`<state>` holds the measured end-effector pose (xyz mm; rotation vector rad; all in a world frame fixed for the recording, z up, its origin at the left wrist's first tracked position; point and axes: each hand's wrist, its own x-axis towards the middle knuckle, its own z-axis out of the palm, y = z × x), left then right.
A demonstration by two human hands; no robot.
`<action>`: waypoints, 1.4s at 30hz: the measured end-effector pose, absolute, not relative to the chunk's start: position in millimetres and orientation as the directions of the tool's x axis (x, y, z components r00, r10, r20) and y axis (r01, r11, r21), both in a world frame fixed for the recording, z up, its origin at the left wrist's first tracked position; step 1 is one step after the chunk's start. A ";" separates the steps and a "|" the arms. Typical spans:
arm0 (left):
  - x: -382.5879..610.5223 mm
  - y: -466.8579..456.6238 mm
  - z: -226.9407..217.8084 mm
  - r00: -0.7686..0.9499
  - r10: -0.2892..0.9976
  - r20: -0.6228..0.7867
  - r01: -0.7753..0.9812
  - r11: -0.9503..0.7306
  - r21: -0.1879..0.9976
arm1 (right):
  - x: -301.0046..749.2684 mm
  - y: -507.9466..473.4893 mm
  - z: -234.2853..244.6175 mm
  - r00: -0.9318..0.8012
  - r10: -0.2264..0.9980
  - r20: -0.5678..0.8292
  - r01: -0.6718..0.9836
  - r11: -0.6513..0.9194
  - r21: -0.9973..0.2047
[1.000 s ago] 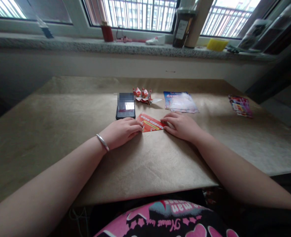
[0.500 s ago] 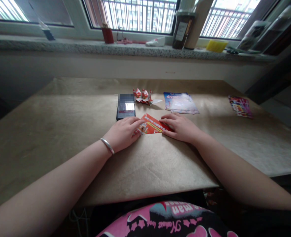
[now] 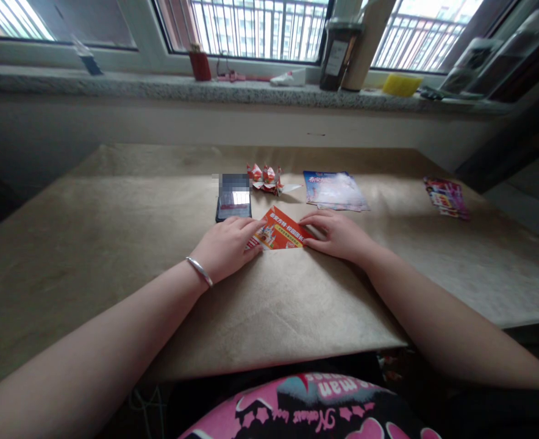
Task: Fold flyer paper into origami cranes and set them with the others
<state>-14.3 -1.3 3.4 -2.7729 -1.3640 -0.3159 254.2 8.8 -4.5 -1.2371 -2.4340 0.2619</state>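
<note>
A red-orange printed flyer (image 3: 280,230), folded into a triangle, lies flat on the table with its peak pointing away from me. My left hand (image 3: 227,244) grips its left side, fingers on the upper slope and thumb at the bottom edge. At the right corner, my right hand (image 3: 334,235) holds the paper between its fingers and thumb. Just beyond my left fingers lies a dark phone (image 3: 233,207), its screen partly blurred out. Behind the flyer stand several folded red-and-white paper figures (image 3: 264,178).
Light blue flyers (image 3: 333,190) lie on the tan table (image 3: 269,305) beyond my right hand. Colourful cards (image 3: 446,198) are farther right. Along the windowsill (image 3: 251,91) stand a red container (image 3: 200,65), a dark lidded jar (image 3: 338,56) and a yellow object (image 3: 402,85).
The flyer's peak has shifted slightly away from me, and more of its printed right side shows. My right fingers have moved a little along its edge; my left hand is nearly still.
</note>
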 end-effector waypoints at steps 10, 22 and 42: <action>-13.4 -2.2 0.8 0.608 0.721 0.332 0.725 -0.675 0.138 | 244.7 5.6 -5.7 -0.409 0.871 0.273 0.588 0.480 -0.651; -13.2 1.7 -1.5 0.635 0.610 0.474 0.619 -0.769 0.162 | 239.0 0.0 -2.4 -0.392 0.870 0.300 0.405 0.456 -0.793; -11.5 0.4 0.4 0.511 0.677 0.529 0.488 -0.736 0.470 | 234.8 -9.2 1.4 -0.526 0.765 0.373 0.329 0.587 -0.740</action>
